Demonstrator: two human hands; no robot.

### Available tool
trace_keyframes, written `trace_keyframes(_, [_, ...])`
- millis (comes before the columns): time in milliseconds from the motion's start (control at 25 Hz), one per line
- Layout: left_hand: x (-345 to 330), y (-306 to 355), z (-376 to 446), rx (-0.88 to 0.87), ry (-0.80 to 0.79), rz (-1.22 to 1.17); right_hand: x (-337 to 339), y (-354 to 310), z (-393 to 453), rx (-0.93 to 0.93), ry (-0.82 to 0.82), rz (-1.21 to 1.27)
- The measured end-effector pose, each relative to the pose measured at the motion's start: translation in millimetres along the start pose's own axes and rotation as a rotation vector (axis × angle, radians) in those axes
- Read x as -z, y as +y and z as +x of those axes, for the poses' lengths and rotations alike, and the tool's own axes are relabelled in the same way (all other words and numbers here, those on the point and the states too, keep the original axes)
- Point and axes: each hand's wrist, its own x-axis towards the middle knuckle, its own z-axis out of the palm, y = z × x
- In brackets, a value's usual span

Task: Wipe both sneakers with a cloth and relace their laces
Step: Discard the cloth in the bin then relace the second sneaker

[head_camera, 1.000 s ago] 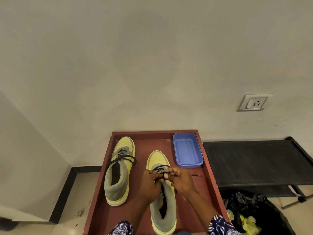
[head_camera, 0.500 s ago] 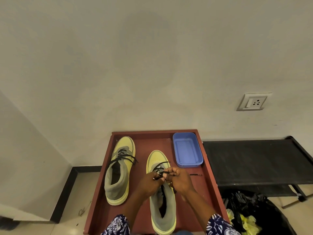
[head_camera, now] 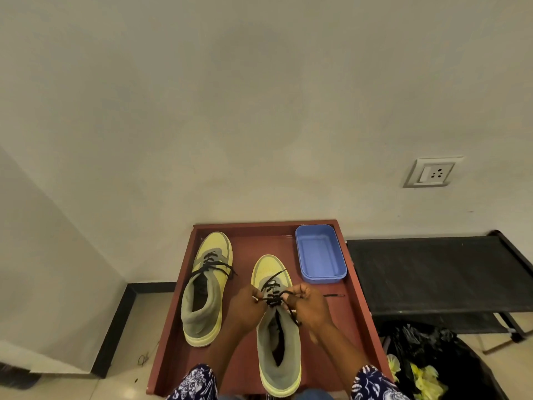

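- Left of centre in the lower frame, the left sneaker (head_camera: 208,287) lies on the red table (head_camera: 242,243), toe toward the wall, its black lace tied across the tongue; no hand is near it.
- Lower centre, the left hand (head_camera: 245,308) is curled, pinching the black lace (head_camera: 274,295) from that side.
- Between the hands, the right sneaker (head_camera: 277,327) runs lengthwise away from the person, toe up-frame, so the lace ends pull out crosswise to that axis.
- The right hand (head_camera: 310,307) pinches the other strand; both sit equally close to the eyelets.
- Upper right of the table, a blue tub (head_camera: 320,255) stands apart. No cloth is visible.
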Motion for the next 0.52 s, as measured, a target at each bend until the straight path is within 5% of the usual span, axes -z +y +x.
trace_keyframes(360, [-0.9, -8.0, -2.3, -0.059, 0.07, 0.338, 8.3, 2.6, -4.1, -0.02, 0.163, -0.04])
trace_keyframes(440, [-1.1, -12.7, -2.1, -0.024, 0.106, 0.209, 8.3, 4.8, -5.9, 0.008, 0.15, -0.08])
trace_keyframes(520, [-0.6, -14.6, -5.7, 0.097, 0.075, -0.191, 8.2, 4.5, -6.9, 0.017, 0.08, -0.103])
